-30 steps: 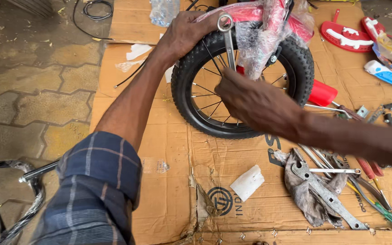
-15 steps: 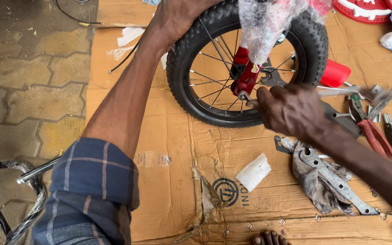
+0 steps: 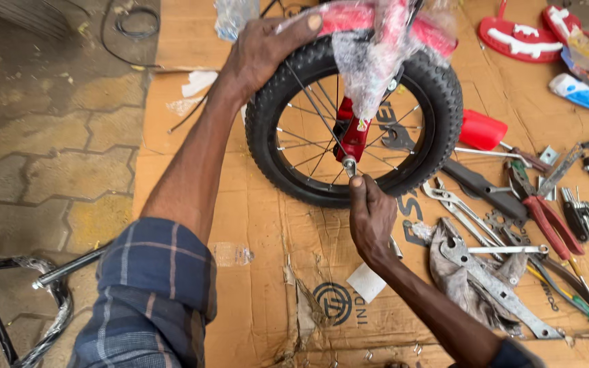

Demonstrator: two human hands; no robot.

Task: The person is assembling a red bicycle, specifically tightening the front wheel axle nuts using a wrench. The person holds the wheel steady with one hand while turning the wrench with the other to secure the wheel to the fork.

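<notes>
Spanners and pliers (image 3: 547,215) littered the cardboard (image 3: 253,225) (right of the wheel (image 3: 270,143)), whose tyre the left hand (image 3: 264,51) gripped while the right hand (image 3: 371,215) pinched its axle nut (image 3: 350,165).

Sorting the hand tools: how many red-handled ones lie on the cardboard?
2. A red-handled screwdriver lies just right of the wheel; red-handled pliers lie further right among the wrenches. More may hide under the grey rag.

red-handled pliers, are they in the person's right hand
No, the red-handled pliers lie on the cardboard among other tools, while the right hand is at the wheel axle.
</notes>
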